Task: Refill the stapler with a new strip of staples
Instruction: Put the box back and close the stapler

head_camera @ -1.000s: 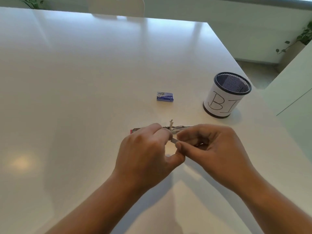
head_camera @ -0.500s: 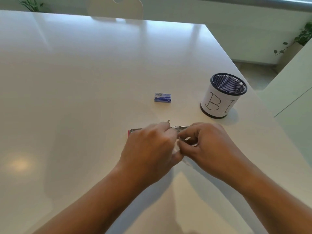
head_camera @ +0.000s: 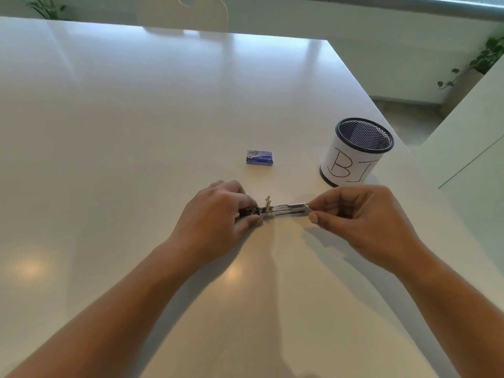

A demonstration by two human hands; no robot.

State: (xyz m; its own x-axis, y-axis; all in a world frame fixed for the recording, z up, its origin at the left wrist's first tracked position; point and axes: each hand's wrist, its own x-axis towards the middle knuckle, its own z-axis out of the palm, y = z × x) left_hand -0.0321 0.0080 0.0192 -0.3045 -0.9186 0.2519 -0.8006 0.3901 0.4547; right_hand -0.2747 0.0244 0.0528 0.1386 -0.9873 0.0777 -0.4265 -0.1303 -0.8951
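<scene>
- A glossy white rectangular table (head_camera: 136,132) fills most of the frame, with a pale chair back (head_camera: 185,12) at the top centre behind its far edge.
- The person's left hand (head_camera: 215,222), just left of centre, is closed around the dark left end of the stapler, thumb below and fingers curled over the top.
- The right hand (head_camera: 362,222), right of centre, pinches the stapler's right tip between thumb and forefinger (the other fingers are curled in).
- A black wire-mesh cup wrapped in white paper lettered "BI" (head_camera: 354,154) stands upright in the right middle of the frame, apart from the hands.
- The opened silver metal stapler (head_camera: 283,210) lies lengthwise on the table between the hands, a small tab sticking up near its left part.
- A small blue and white box of staples (head_camera: 259,157) lies flat above the stapler, just above centre, untouched.
</scene>
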